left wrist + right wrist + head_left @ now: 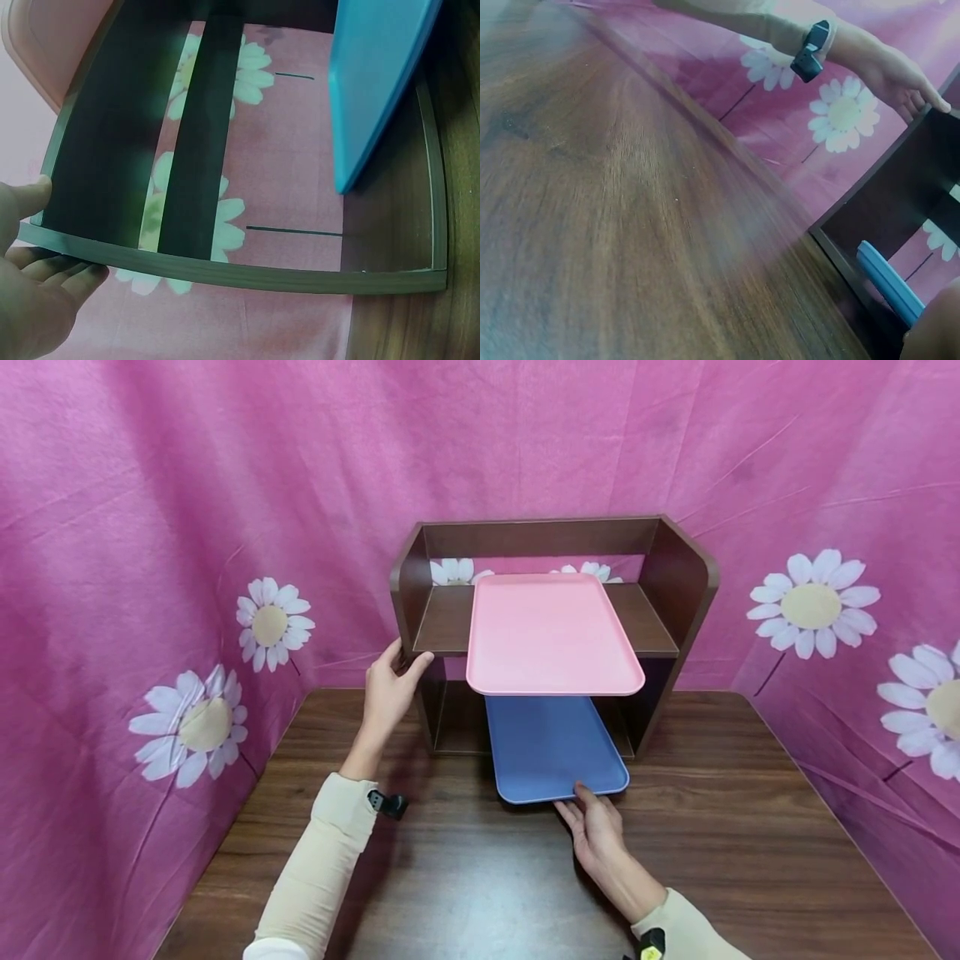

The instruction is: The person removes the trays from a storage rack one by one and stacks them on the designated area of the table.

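Observation:
A dark brown two-level shelf (540, 538) stands on the table. My left hand (388, 692) grips its left side panel near the middle board, thumb in front and fingers round the outside. At the lower level, my right hand (597, 831) pinches the front edge of a blue tray (557, 747), thumb on top and fingers underneath. That tray reaches into the lower compartment and juts out past the shelf front; its far end is hidden. Over the middle board lies a pink tray (551, 635), its front overhanging the blue one. The blue tray (379, 82) also shows in the left wrist view.
The wooden table (450, 877) spreads in front of and beside the shelf. A pink cloth (525, 435) with white daisies hangs behind and on both sides, close to the table's edges.

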Available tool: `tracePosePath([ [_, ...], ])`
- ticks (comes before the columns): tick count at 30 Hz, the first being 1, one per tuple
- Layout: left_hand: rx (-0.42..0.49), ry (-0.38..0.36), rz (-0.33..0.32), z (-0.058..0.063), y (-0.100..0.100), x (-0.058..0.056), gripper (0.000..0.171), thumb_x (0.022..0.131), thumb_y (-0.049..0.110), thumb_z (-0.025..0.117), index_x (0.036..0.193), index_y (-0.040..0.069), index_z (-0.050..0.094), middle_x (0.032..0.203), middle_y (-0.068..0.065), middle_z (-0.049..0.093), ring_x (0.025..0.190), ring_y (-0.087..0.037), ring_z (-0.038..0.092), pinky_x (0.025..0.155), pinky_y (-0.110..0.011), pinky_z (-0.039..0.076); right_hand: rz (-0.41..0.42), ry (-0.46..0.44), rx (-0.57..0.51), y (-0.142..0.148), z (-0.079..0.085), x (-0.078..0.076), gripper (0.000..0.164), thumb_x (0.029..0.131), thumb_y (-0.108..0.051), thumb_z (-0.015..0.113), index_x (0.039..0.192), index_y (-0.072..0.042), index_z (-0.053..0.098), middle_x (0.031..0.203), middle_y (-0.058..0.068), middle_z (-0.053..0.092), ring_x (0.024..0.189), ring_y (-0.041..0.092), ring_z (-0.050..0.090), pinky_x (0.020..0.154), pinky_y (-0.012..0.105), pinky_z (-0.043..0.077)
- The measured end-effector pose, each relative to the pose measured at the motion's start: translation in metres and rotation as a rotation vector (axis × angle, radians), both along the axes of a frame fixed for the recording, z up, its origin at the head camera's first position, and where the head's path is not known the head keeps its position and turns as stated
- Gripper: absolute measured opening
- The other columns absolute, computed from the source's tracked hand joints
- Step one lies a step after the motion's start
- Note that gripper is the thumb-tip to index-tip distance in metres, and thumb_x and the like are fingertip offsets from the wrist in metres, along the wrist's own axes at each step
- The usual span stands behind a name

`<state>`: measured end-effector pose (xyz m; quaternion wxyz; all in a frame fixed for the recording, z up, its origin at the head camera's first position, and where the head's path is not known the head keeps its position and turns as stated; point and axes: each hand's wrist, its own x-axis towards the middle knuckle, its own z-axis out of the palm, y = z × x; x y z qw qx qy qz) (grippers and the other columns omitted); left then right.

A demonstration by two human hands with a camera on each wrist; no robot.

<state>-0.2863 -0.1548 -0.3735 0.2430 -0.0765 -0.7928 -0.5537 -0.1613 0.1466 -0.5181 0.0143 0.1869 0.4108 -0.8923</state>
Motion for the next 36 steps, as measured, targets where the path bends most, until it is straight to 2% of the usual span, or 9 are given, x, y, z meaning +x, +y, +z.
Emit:
tracePosePath([
  [2, 0.004, 0.001, -0.003, 0.000, 0.000, 0.000, 0.048, 0.098, 0.022, 0.081, 0.140, 0.002, 0.068, 0.129, -0.023, 0.075, 0.122, -0.032, 0.073, 0.107, -0.046, 0.059, -0.024, -0.001, -0.001, 0.001, -0.001, -0.001, 0.057, 0.113, -0.004, 0.040, 0.162, 0.004, 0.013, 0.167, 0.029, 0.023, 0.159, 0.036, 0.025, 0.120, 0.034, 0.046],
  [4, 0.010, 0.001, -0.008, 0.000, 0.000, 0.000, 0.048, 0.098, 0.022, 0.081, 0.140, 0.002, 0.068, 0.129, -0.023, 0.075, 0.122, -0.031, 0.073, 0.106, -0.046, 0.059, -0.047, -0.004, 0.001, 0.001, -0.001, -0.001, 0.041, 0.112, -0.004, 0.044, 0.150, 0.002, 0.028, 0.156, 0.023, 0.038, 0.152, 0.031, 0.041, 0.117, 0.034, 0.050],
  [7, 0.021, -0.001, -0.015, 0.000, 0.000, 0.000, 0.048, 0.098, 0.021, 0.080, 0.141, 0.002, 0.068, 0.130, -0.023, 0.074, 0.122, -0.031, 0.072, 0.107, -0.046, 0.059, -0.074, -0.012, 0.004, 0.003, -0.001, -0.001, 0.018, 0.111, -0.003, 0.049, 0.126, -0.002, 0.039, 0.133, 0.009, 0.054, 0.129, 0.018, 0.063, 0.112, 0.034, 0.055],
  [9, 0.027, -0.004, -0.015, 0.000, -0.001, 0.000, 0.048, 0.098, 0.020, 0.080, 0.141, 0.002, 0.068, 0.130, -0.023, 0.074, 0.123, -0.031, 0.072, 0.106, -0.045, 0.059, -0.077, -0.006, 0.010, 0.004, -0.002, 0.000, 0.012, 0.111, -0.002, 0.050, 0.118, -0.003, 0.040, 0.122, 0.004, 0.058, 0.113, 0.011, 0.069, 0.110, 0.033, 0.057],
  [13, 0.047, -0.004, -0.022, 0.000, 0.000, 0.000, 0.048, 0.097, 0.020, 0.081, 0.139, 0.001, 0.068, 0.130, -0.023, 0.074, 0.124, -0.030, 0.072, 0.107, -0.042, 0.059, -0.092, 0.010, 0.006, 0.005, 0.000, 0.002, 0.009, 0.110, 0.000, 0.050, 0.110, -0.001, 0.042, 0.111, 0.002, 0.063, 0.102, 0.009, 0.072, 0.104, 0.032, 0.061],
  [23, 0.089, -0.003, -0.044, -0.002, 0.001, -0.001, 0.050, 0.097, 0.020, 0.082, 0.141, 0.001, 0.067, 0.133, -0.024, 0.073, 0.127, -0.030, 0.070, 0.108, -0.038, 0.058, -0.134, 0.048, 0.022, 0.008, 0.005, 0.001, 0.010, 0.110, -0.003, 0.054, 0.113, 0.000, 0.046, 0.103, -0.002, 0.070, 0.103, 0.009, 0.073, 0.098, 0.028, 0.063],
  [26, 0.097, -0.006, -0.039, -0.003, 0.001, -0.001, 0.051, 0.097, 0.019, 0.081, 0.141, 0.000, 0.067, 0.135, -0.024, 0.071, 0.128, -0.031, 0.069, 0.109, -0.038, 0.057, -0.158, 0.052, 0.009, 0.010, 0.007, 0.000, 0.009, 0.108, -0.001, 0.056, 0.102, -0.001, 0.049, 0.101, -0.001, 0.071, 0.099, 0.010, 0.075, 0.093, 0.027, 0.065],
  [31, 0.103, -0.010, -0.035, -0.002, 0.000, -0.001, 0.052, 0.097, 0.020, 0.082, 0.143, 0.002, 0.066, 0.137, -0.023, 0.071, 0.130, -0.030, 0.069, 0.110, -0.036, 0.057, -0.199, 0.075, -0.041, 0.016, 0.010, 0.000, 0.021, 0.107, 0.002, 0.057, 0.086, -0.003, 0.055, 0.095, 0.002, 0.074, 0.092, 0.013, 0.077, 0.085, 0.029, 0.067],
  [36, 0.107, -0.008, -0.042, -0.002, 0.001, -0.002, 0.052, 0.096, 0.021, 0.082, 0.143, 0.002, 0.066, 0.137, -0.022, 0.071, 0.129, -0.030, 0.069, 0.109, -0.036, 0.057, -0.235, 0.103, -0.053, 0.025, 0.014, 0.002, 0.014, 0.107, 0.001, 0.057, 0.095, -0.002, 0.063, 0.095, 0.003, 0.077, 0.092, 0.015, 0.077, 0.081, 0.029, 0.067],
])
